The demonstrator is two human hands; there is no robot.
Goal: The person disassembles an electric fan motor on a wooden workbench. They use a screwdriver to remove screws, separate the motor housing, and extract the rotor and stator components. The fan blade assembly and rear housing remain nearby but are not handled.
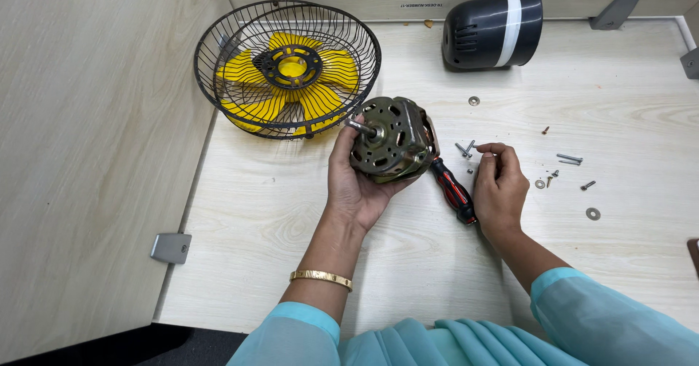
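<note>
Head view looks straight down, and the left hand [355,184] is cupped under a fan motor [392,139], fingers wrapped round its metal casing, shaft [359,126] pointing left toward the grille. The motor is lifted just off the worktop [291,220], near its middle. The right hand [499,185] is curled, thumb and fingertips pinched together on something too small to make out, hovering just beside the motor.

Between the two hands lies a screwdriver with a red and black handle [453,190], its tip hidden under the motor.

Moving outward: loose bolts [464,148] just above the right hand, and more screws and washers [569,171] scattered to its right on the pale wood-grain surface. One washer [474,100] sits alone further back.

At the far left a black wire grille [218,38] lies like a bowl with a yellow fan blade [320,102] inside it. At the back right a dark motor cover with a white band [495,28] rests on its side.

Light wood panels wall the worktop at the left and back, with grey metal brackets [171,248] at the edges.
</note>
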